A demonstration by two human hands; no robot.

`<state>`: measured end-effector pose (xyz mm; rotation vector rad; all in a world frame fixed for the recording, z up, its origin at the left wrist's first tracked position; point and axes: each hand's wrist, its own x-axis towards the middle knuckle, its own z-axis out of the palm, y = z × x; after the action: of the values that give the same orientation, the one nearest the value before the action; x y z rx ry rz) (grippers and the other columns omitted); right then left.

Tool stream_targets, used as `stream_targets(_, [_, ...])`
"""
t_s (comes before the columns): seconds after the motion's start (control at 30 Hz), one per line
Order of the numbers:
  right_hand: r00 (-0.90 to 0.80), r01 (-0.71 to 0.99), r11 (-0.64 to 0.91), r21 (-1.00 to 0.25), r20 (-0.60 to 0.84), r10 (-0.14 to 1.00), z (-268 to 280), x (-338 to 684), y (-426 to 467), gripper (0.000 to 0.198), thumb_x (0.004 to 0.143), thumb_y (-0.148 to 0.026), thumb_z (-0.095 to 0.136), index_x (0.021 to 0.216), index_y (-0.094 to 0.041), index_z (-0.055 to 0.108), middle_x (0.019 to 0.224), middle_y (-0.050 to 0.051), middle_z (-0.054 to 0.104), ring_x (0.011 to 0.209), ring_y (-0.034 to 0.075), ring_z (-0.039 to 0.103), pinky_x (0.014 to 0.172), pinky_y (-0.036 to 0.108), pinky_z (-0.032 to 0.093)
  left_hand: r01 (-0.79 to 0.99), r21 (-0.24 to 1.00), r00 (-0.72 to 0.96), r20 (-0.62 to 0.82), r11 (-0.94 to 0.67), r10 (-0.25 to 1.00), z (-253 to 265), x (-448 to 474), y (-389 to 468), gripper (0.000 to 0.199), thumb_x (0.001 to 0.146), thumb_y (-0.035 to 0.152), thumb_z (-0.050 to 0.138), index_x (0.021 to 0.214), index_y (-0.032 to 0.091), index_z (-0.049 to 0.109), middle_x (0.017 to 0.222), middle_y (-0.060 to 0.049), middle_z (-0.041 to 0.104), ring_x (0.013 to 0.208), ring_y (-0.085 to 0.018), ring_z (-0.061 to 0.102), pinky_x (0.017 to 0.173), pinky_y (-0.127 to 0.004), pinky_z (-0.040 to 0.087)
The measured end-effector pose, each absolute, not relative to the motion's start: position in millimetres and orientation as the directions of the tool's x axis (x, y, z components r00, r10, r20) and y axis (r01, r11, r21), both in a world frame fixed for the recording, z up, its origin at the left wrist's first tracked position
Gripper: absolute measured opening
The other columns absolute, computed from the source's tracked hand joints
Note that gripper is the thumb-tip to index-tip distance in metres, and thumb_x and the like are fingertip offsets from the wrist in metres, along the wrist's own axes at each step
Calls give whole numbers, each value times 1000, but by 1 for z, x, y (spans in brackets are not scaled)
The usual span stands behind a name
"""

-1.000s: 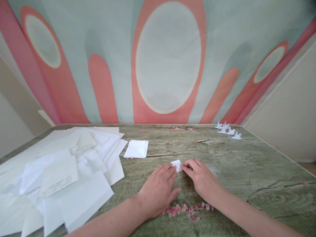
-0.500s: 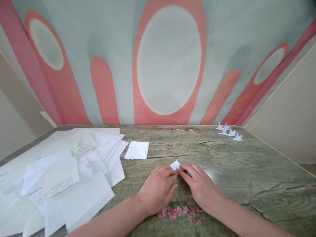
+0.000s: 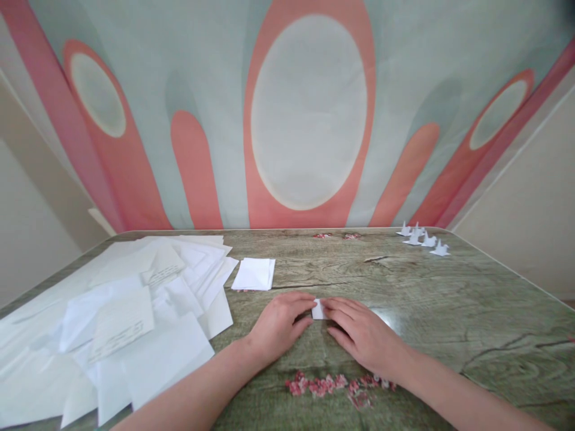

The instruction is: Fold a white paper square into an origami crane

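A small folded square of white paper [image 3: 318,310] lies on the table between my two hands. My left hand [image 3: 281,320] is at its left side, fingertips on the paper's upper left edge and thumb bent below. My right hand [image 3: 359,329] covers the right part of the paper with its fingers, which are held close together. The paper's right edge is hidden under those fingers. A short stack of white paper squares [image 3: 254,274] sits beyond my left hand.
On the left, a large spread of loose white sheets [image 3: 166,359] overlaps untidily. Several white folded paper cranes [image 3: 440,249] stand at the far right corner of the wood-patterned table [image 3: 449,311]. A patterned wall cloth [image 3: 309,114] hangs behind the table's far edge.
The small paper has turned from a diamond to a squared position. My fingers have shifted to its two sides, with the right hand flatter over it. The view has tilted slightly.
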<state>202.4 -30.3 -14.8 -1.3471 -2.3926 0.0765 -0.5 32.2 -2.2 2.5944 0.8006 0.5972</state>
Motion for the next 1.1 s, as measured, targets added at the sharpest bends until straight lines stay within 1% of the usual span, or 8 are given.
stream_targets(0.17, [-480,747,573,-339,322,816,-19,208,-24,28,86,-20,48,113,-18,56,120,7,57,113,18,49,99,38,39,392,418,787,308,-819,534,-6,0,37,25,84,21,55,108,20,60,111,-3,63,106,-16,55,96,-32,40])
stream_targets(0.3, [-495,715,587,-381,318,809,-21,211,-21,29,86,-21,49,114,-19,56,121,7,57,114,19,49,100,38,38,393,413,787,310,-821,533,-10,1,37,21,85,24,54,105,21,62,107,-3,65,101,-18,57,92,-33,42])
stream_targets(0.43, [-479,693,587,-419,341,809,-22,211,-21,28,85,-20,50,112,-21,57,119,6,58,113,19,50,99,39,40,386,419,775,336,-822,535,-11,1,36,19,88,25,49,100,22,64,102,-2,66,96,-17,58,89,-32,42])
stream_targets(0.57, [-453,690,575,-439,359,816,-23,210,-20,25,86,-19,49,108,-21,59,118,5,59,111,19,51,98,38,41,393,429,757,351,-813,552,-10,3,34,18,89,24,48,95,21,65,98,-1,67,92,-17,58,88,-32,41])
stream_targets(0.77, [-417,664,573,-480,399,817,-28,211,-17,20,86,-20,49,102,-23,62,112,4,62,107,18,54,94,37,43,439,441,730,332,-783,597,-4,10,32,18,87,18,47,85,18,64,88,-3,65,85,-17,57,81,-29,43])
stream_targets(0.93, [-358,652,518,-553,377,854,-28,209,-16,15,85,-19,51,94,-23,62,109,3,63,105,17,55,92,34,43,481,471,695,310,-739,649,-4,14,32,14,84,16,48,81,17,62,83,-3,63,82,-16,56,77,-28,43])
stream_targets(1.1, [-284,630,439,-640,336,898,-26,205,-14,12,83,-17,53,87,-23,63,104,2,64,101,17,56,90,34,43,536,464,657,296,-706,693,-8,17,32,13,83,16,47,79,18,59,81,-3,60,80,-17,55,74,-28,43])
